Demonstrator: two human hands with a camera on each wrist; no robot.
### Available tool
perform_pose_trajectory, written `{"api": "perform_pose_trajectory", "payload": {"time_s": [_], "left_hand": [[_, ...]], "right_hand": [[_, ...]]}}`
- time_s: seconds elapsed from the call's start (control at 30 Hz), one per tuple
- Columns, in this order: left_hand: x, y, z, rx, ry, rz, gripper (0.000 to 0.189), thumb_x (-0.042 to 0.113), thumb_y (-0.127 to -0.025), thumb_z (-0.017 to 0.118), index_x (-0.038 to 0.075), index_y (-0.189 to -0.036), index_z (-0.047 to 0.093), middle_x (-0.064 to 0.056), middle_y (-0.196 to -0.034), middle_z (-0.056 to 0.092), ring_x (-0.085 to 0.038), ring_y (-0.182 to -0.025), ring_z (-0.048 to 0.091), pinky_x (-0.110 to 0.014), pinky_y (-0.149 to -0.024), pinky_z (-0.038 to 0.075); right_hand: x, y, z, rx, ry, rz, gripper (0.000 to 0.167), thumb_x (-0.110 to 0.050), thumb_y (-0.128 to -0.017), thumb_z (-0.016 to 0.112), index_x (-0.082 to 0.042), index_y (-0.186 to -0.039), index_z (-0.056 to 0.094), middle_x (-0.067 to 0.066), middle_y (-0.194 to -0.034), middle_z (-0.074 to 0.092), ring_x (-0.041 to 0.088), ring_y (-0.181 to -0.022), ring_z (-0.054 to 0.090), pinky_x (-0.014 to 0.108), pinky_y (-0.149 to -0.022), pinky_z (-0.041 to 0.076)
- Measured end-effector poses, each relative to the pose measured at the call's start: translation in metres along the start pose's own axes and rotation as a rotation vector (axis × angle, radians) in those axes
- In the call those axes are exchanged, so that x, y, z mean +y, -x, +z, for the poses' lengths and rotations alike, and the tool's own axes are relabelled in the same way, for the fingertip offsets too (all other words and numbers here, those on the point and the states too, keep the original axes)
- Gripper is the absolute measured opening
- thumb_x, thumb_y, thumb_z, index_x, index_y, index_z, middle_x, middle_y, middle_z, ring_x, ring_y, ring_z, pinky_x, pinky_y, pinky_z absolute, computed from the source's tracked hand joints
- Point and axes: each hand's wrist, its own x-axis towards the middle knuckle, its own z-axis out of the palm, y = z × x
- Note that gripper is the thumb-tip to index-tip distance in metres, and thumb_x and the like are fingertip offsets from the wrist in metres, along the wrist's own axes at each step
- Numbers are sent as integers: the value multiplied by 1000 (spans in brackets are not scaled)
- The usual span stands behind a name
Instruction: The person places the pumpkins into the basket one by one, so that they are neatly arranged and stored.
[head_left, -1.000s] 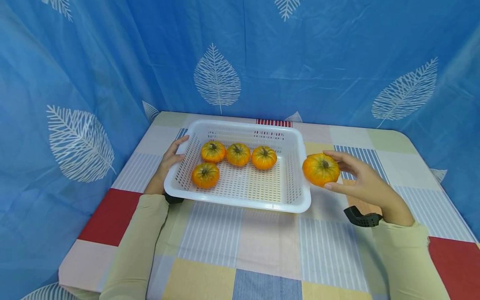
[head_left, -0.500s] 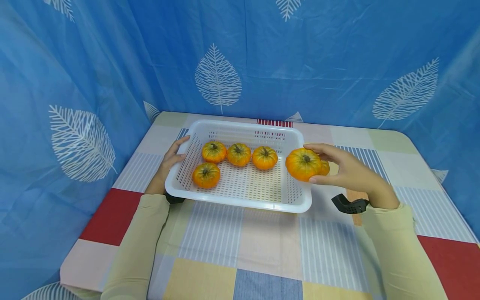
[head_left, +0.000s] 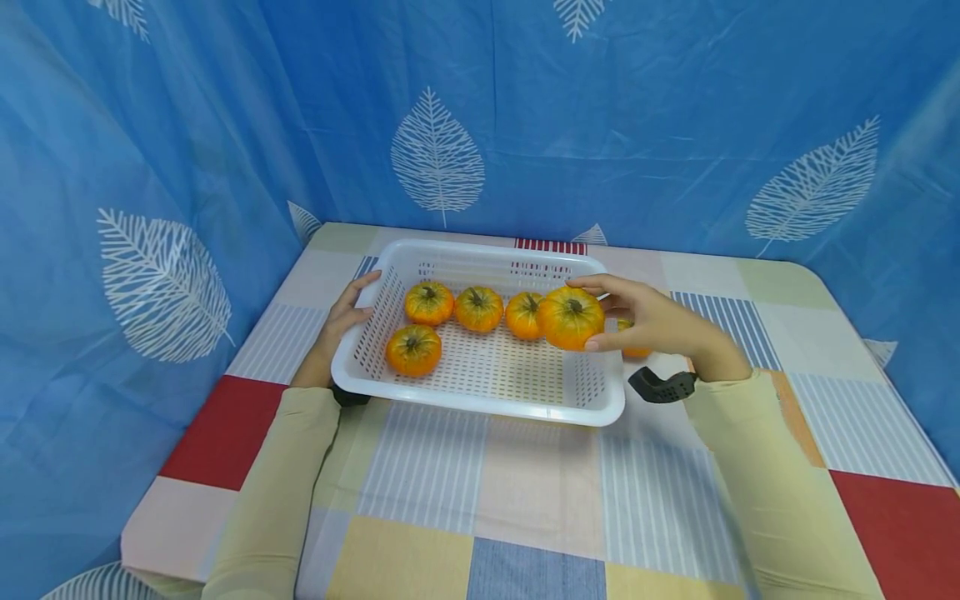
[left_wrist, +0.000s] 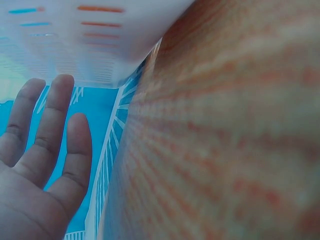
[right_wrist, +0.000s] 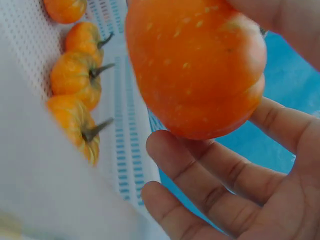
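Observation:
A small orange pumpkin [head_left: 571, 318] is pinched between the thumb and fingers of my right hand [head_left: 648, 317], above the right half of a white perforated basket [head_left: 480, 407]. The right wrist view shows the underside of this held pumpkin [right_wrist: 195, 70] close up. Several similar pumpkins sit in the basket: a back row with a pumpkin [head_left: 478, 309] in its middle, and one pumpkin [head_left: 413, 350] in front at the left. My left hand [head_left: 333, 325] rests against the basket's left side, its fingers [left_wrist: 50, 130] fairly straight in the left wrist view.
Just outside the basket's right wall, another pumpkin [head_left: 634, 342] is mostly hidden behind my right hand. A patchwork cloth [head_left: 540, 492] covers the table. Blue curtains [head_left: 525, 150] with white leaf prints hang at the back and sides.
My right hand has carried its pumpkin leftward, from beside the basket's right rim to over its inside. A pumpkin behind that hand has come into view. The left hand has stayed put.

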Motion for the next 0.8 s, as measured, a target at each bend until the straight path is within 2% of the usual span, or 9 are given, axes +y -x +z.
{"api": "perform_pose_trajectory", "payload": {"time_s": [0.1,0.2,0.37,0.43,0.6,0.67,0.8], "left_hand": [[0,0,0,-5,0,-2,66,2,-99,31,26,-160,42,-21,-179,7,-36,-153,25,-56,-126,25],[0,0,1,-8,9,-1,67,2,-99,31,26,-161,42,-20,-180,6,-38,-154,23,-63,-127,19],[0,0,1,-4,17,-6,66,2,-99,31,24,-161,41,-20,-180,7,-37,-154,24,-59,-127,22],[1,0,1,-1,15,-8,66,2,-99,31,24,-161,41,-20,-179,8,-36,-153,26,-54,-126,27],[1,0,1,-9,4,-10,66,2,-100,32,25,-161,40,-21,-179,7,-38,-153,25,-60,-127,23],[1,0,1,-9,3,-9,66,2,-99,32,25,-160,41,-21,-179,6,-39,-153,24,-66,-127,16],[0,0,0,-7,14,-8,66,2,-99,32,27,-159,42,-21,-179,7,-37,-152,25,-64,-128,18]], "right_hand": [[1,-11,3,-32,-19,1,76,-3,-90,84,1,-158,49,22,-154,54,41,-133,59,60,-116,43],[2,-21,8,-70,-46,2,77,-3,-91,84,2,-159,48,23,-156,53,40,-134,59,58,-116,44],[1,-34,15,-122,-65,24,78,-8,-92,84,-1,-160,47,21,-158,50,40,-137,56,56,-117,43],[-1,-39,18,-140,-69,31,79,-9,-92,85,-2,-161,46,21,-159,49,40,-139,55,56,-118,42],[-4,-53,22,-181,-66,23,81,-13,-92,86,-2,-161,45,23,-160,48,41,-138,55,57,-117,44],[-3,-59,24,-189,-62,12,80,-12,-93,86,-1,-161,46,23,-161,48,41,-138,55,56,-116,45],[-4,-72,29,-202,-75,4,79,-8,-92,85,0,-160,47,23,-163,47,42,-140,53,54,-115,46]]}}
